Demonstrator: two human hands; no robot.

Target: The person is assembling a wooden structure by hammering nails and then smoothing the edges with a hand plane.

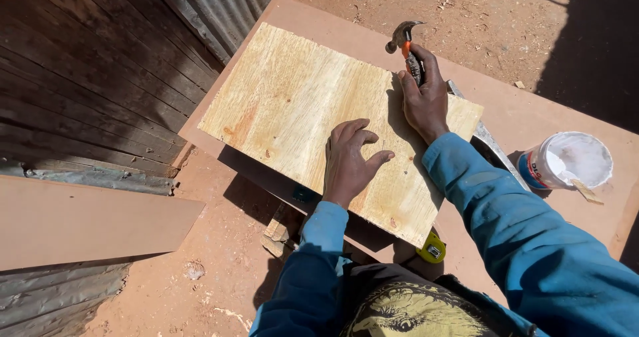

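Note:
A pale plywood sheet [293, 104] lies on a brown board table [532, 111]. My left hand [349, 161] rests on the sheet near its front edge, with thumb and forefinger pinching a small nail [382, 143] upright. My right hand [426, 94] is closed around the handle of a claw hammer [403, 36] with an orange neck, raised over the sheet's far right edge. Both arms wear blue sleeves.
A white tub of glue [566, 161] with a wooden stick stands on the table at right. A yellow tape measure [432, 249] sits at the table's near edge. A metal strip [489, 141] lies beside the sheet. Corrugated metal wall [219, 4] and a brown board [80, 220] stand at left over dirt ground.

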